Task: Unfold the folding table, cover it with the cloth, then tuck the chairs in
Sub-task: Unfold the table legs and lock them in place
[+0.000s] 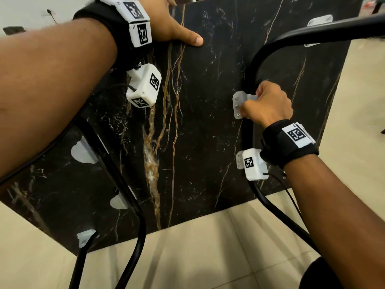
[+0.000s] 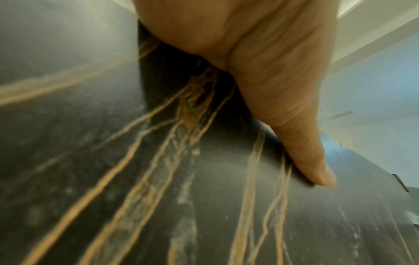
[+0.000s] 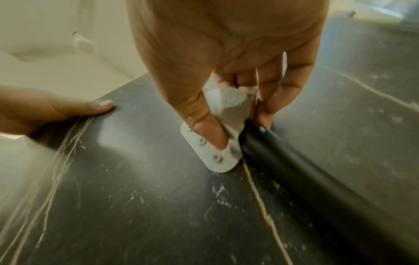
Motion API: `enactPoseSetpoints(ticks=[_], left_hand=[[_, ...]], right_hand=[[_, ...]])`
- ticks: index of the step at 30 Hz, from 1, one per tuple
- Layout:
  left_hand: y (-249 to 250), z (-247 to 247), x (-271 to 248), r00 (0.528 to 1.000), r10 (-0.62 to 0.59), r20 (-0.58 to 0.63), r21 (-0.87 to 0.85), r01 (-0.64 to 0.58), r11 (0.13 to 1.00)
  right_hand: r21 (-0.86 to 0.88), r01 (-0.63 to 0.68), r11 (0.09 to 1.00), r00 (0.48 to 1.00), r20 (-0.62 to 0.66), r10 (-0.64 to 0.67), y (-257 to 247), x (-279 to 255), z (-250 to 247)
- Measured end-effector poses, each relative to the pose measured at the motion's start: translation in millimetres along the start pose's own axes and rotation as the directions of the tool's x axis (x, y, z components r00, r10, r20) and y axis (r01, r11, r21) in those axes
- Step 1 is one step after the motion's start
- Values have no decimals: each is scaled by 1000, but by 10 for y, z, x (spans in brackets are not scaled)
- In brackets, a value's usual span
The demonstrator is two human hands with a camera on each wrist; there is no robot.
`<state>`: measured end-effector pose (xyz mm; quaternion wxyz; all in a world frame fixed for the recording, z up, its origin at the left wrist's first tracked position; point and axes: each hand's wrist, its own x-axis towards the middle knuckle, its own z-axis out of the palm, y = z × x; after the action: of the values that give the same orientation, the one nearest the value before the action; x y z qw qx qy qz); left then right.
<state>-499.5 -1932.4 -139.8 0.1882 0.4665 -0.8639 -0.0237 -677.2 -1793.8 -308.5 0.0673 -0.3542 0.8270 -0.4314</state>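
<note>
Right hand [image 3: 226, 44] grip pinches clip [image 3: 226, 105] on table [image 3: 136, 197].

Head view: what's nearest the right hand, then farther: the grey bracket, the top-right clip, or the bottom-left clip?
1. Grey bracket: gripped by the right hand.
2. Top-right clip: above, near the far edge.
3. Bottom-left clip: opposite corner, lowest.

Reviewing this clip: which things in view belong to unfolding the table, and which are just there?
In use: black gold-veined marble-look tabletop, gripped at its edge by the left hand; white screwed plastic clip, pinched by the right hand; black metal tube leg beside it.
Just there: beige floor tiles; dark plate on the wall.
</note>
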Motion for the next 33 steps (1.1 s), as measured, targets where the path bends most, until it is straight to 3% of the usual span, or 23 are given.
enactPoseSetpoints(ticks=[5, 9, 12, 17, 19, 21, 23, 25, 27, 30, 33], left_hand=[[25, 8, -4, 999, -17, -27, 13, 17, 1000], [38, 4, -29, 999, -28, -17, 36, 29, 999], [64, -11, -38, 999, -51, -4, 20, 51, 998], [25, -30, 29, 998, -54, 33, 1, 54, 999], [50, -55, 54, 975, -119, 189, -64, 133, 989], [103, -52, -23, 901, -153, 407, -96, 208, 973], [72, -63, -54, 855, -153, 495, -156, 260, 953], [62, -83, -85, 844, -157, 514, -188, 289, 939], [86, -60, -60, 873, -164, 460, -197, 280, 940], [60, -65, 17, 924, -109, 368, -54, 139, 989], [35, -112, 25, 917, -102, 386, -30, 123, 992]], right_hand=[[27, 112, 993, 986, -125, -108, -191, 18, -51], [162, 29, 986, 984, -178, 0, -214, 51, -28], [222, 34, 974, 984, -178, 6, -139, 22, 8], [201, 133, 970, 983, -155, -102, 26, 52, 50], [207, 131, 970, 982, -164, -98, 45, 80, 82], [200, 121, 972, 979, -184, -84, 36, 55, 86], [195, 86, 977, 984, -173, -52, 5, 44, 87], [192, 47, 980, 986, -165, -15, -92, -22, 51], [206, 0, 979, 987, -155, 33, -118, -96, 8], [179, -81, 980, 988, -115, 102, -163, -275, -60], [106, -129, 986, 991, -22, 132, -307, -529, -242]])
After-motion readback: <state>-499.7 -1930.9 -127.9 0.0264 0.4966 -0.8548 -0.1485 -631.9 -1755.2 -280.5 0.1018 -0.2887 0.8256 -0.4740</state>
